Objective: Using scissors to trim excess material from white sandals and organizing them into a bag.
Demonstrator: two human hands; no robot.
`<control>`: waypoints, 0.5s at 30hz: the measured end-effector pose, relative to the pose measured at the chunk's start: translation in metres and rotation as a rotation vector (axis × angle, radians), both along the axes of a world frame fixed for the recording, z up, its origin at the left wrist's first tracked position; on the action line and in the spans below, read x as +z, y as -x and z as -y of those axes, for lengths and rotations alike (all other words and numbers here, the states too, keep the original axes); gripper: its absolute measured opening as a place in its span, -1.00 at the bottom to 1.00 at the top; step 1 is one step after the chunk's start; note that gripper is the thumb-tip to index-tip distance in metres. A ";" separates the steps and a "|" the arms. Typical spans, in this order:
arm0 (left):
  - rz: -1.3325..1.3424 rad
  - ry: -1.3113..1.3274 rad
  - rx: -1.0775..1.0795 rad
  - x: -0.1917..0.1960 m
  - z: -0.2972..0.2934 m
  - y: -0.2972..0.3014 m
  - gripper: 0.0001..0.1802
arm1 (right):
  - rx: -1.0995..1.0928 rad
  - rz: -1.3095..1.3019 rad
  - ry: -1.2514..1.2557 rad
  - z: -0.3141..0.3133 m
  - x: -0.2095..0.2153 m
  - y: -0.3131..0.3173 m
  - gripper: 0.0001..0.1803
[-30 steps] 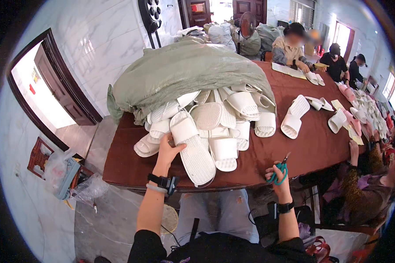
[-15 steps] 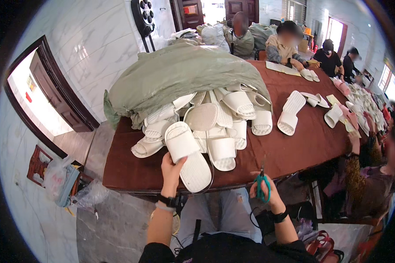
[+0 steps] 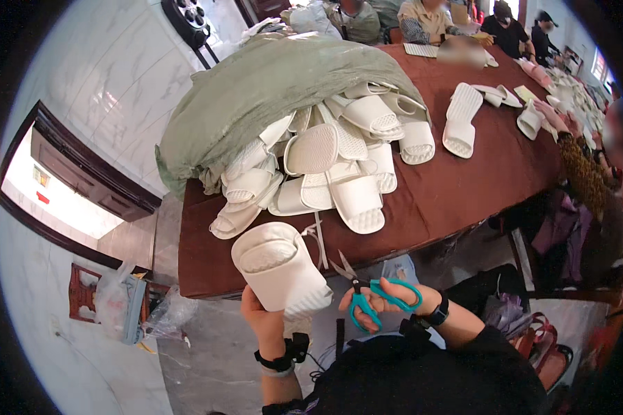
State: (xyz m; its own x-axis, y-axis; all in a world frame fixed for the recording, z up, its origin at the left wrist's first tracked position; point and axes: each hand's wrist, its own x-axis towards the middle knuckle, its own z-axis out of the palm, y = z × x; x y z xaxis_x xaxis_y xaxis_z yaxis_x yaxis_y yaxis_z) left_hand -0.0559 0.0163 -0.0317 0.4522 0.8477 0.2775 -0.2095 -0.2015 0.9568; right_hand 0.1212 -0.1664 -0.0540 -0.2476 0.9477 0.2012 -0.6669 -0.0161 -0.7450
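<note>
My left hand [image 3: 262,319] is closed on a white slipper [image 3: 284,280], held up tilted in front of the table's near edge. A thin white strip [image 3: 319,238] shows beside the slipper, close to the scissor tips. In my right hand [image 3: 422,296] are scissors [image 3: 356,283] with teal handles, my fingers in the loops. Their blades are spread apart and point up toward the strip, just right of the held slipper. Beyond my hands, a pile of white slippers [image 3: 358,200] spills from a grey-green sack [image 3: 277,90].
A brown cloth covers the table [image 3: 429,214]. Farther right lie a single white slipper [image 3: 459,121] and more slippers in a heap [image 3: 574,100]. Several people sit along the table's far and right sides. A chair with plastic bags [image 3: 118,301] stands at left.
The slipper has been lifted off the pile, turned and brought nearer. The scissors have moved left beside it, and their blades have opened. My view has tilted downward.
</note>
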 end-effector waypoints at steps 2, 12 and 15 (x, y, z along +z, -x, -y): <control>-0.013 -0.077 -0.038 0.005 0.005 0.004 -0.61 | 0.041 -0.061 0.053 -0.003 -0.001 0.003 -0.04; 0.042 -0.102 -0.096 0.001 0.012 0.006 -0.61 | 0.033 -0.315 0.141 -0.002 -0.017 -0.007 -0.27; 0.046 -0.038 -0.032 -0.003 0.008 0.005 -0.60 | -0.074 -0.273 0.186 0.003 -0.009 -0.007 -0.29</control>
State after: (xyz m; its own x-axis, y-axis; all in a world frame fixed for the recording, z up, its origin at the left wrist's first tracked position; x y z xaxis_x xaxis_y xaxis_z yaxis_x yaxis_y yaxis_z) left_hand -0.0608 0.0086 -0.0348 0.4649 0.8216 0.3299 -0.2597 -0.2297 0.9380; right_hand 0.1279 -0.1689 -0.0628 -0.1371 0.9879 0.0727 -0.8461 -0.0787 -0.5272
